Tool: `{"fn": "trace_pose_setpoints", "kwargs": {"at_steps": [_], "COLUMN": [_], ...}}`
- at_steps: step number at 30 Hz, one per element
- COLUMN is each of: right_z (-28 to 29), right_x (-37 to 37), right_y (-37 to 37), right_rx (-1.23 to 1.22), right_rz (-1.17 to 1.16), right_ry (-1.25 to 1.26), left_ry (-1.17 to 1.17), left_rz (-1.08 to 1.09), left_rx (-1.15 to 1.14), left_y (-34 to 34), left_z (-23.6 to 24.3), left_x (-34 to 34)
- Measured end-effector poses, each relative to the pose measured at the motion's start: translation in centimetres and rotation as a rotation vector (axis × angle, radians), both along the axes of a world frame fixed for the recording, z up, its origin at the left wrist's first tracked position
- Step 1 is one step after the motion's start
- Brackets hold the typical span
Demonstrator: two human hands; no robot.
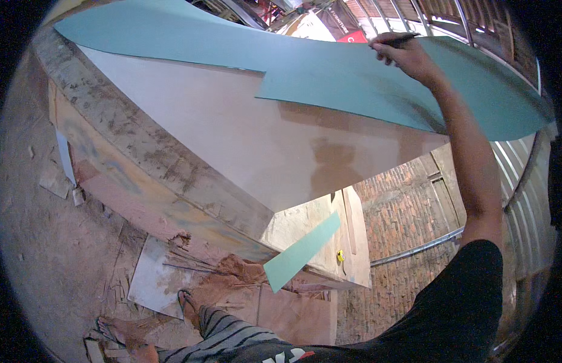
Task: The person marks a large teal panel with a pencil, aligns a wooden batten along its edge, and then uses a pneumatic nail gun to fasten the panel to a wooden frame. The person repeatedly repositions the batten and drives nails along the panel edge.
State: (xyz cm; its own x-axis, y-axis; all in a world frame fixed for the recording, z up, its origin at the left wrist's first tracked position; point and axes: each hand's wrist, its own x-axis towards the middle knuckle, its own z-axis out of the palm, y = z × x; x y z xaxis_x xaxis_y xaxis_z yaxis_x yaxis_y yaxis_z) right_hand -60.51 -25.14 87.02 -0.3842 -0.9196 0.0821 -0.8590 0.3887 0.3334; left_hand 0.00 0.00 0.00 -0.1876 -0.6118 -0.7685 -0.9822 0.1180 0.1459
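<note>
Large worktop in a dusty workshop, seen from above. A broad worktop (133, 124) with a grimy grey top and stained yellowish side carries a large pale board (232, 133), on which soft shadows fall. Across its far part lies a teal sheet (329, 66) with curved outer edges and a stepped near edge. The right hand (408, 57) is above the far margin of this sheet, its fingers closed around a slim dark pen-like tool (405, 40); whether the tip touches the sheet cannot be told. The left hand lies outside the view, and the state of its fingers cannot be told.

Near the board's front corner, a pale green strip (302, 252) slants over the edge of a light wooden structure (357, 257), a yellow tape measure (341, 256) beside it. Brickwork (402, 206) and a corrugated panel (526, 181) occupy the right. On the dusty floor (45, 254), reddish-brown debris (238, 269) surrounds a whitish panel (157, 275) near the person's feet (120, 333).
</note>
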Motion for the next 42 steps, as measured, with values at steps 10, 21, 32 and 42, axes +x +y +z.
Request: {"fn": "trace_pose_setpoints", "kwargs": {"at_steps": [10, 21, 32, 42], "right_z": [7.3, 9.8, 2.0, 0.6], "right_x": [1.3, 1.9, -2.8, -7.5], "right_y": [9.4, 3.3, 3.9, 3.0], "right_rx": [-0.039, 0.095, 0.142, -0.028], "right_rz": [-0.053, 0.059, -0.039, -0.143], "right_ry": [0.014, -0.193, -0.251, -0.303], "left_ry": [-0.079, 0.082, 0.138, 0.134], "left_rz": [0.521, 0.373, 0.287, 0.331], "left_rx": [0.131, 0.155, 0.216, 0.285], "left_y": [5.5, 7.2, 8.4, 11.9], "left_z": [-6.9, 0.6, 1.0, 4.3], "left_x": [-5.7, -13.3, -11.3, -8.8]}}
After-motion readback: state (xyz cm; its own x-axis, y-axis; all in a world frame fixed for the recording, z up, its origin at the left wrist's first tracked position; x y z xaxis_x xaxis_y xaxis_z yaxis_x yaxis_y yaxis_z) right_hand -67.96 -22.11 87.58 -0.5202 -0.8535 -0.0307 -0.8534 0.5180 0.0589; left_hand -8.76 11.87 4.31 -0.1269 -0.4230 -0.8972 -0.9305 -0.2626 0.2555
